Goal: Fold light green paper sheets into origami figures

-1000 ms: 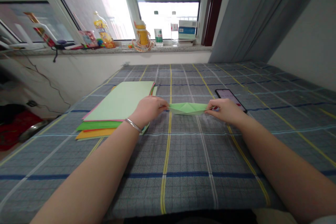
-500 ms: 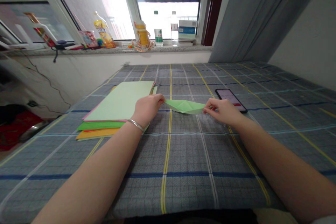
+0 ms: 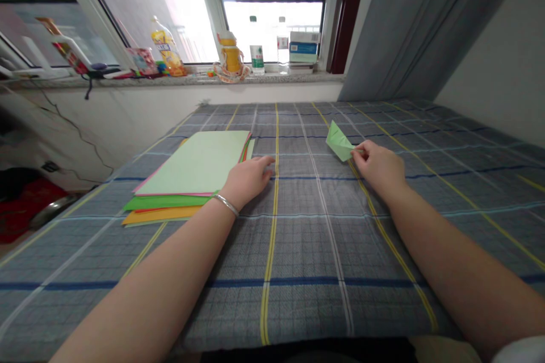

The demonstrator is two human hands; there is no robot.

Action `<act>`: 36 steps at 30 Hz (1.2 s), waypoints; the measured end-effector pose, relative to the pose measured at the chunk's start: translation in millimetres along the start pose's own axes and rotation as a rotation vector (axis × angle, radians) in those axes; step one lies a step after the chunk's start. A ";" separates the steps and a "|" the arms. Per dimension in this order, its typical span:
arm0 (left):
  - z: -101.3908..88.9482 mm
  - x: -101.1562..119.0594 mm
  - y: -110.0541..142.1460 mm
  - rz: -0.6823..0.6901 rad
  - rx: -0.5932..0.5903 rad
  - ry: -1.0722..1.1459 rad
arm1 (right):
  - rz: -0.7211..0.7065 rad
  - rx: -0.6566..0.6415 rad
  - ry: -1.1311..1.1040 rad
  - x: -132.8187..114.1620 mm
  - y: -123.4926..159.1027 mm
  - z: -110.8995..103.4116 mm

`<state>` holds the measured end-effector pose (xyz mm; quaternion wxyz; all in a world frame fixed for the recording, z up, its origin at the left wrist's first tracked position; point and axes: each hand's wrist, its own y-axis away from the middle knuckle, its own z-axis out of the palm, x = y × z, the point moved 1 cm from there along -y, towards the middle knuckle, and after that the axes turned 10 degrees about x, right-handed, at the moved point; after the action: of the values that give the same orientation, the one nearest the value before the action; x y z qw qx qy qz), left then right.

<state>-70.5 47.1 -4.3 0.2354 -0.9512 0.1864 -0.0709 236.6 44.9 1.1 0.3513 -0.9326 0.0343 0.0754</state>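
Right fingers (image 3: 361, 150) pinched on folded green paper (image 3: 339, 142), left fingers (image 3: 260, 165) loose, holding nothing.

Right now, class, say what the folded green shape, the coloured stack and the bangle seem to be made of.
The folded green shape looks like thin matte paper, given its crisp creases. The coloured stack seems to be matte paper or thin card, with thin sheet edges showing. The bangle looks like polished silvery metal from its bright shine; which metal cannot be told.
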 end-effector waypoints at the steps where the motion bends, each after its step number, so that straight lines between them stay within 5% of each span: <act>1: 0.9 -0.2 0.1 0.005 -0.009 -0.007 | 0.014 -0.007 0.033 2.3 -2.4 1.0; 17: 8.0 0.6 0.2 0.100 -0.154 -0.057 | -0.006 -0.007 0.258 10.7 -26.3 38.1; 31: 7.4 1.2 0.1 0.120 -0.171 -0.037 | 0.034 -0.015 0.132 11.2 -24.9 40.5; 36: 5.1 1.2 -1.0 0.120 -0.182 -0.023 | 0.040 0.073 0.015 8.1 -25.8 30.5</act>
<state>-67.9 49.6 -8.2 0.1542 -0.9565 0.2459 -0.0288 244.0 84.3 -6.0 0.3834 -0.9187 0.0584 0.0744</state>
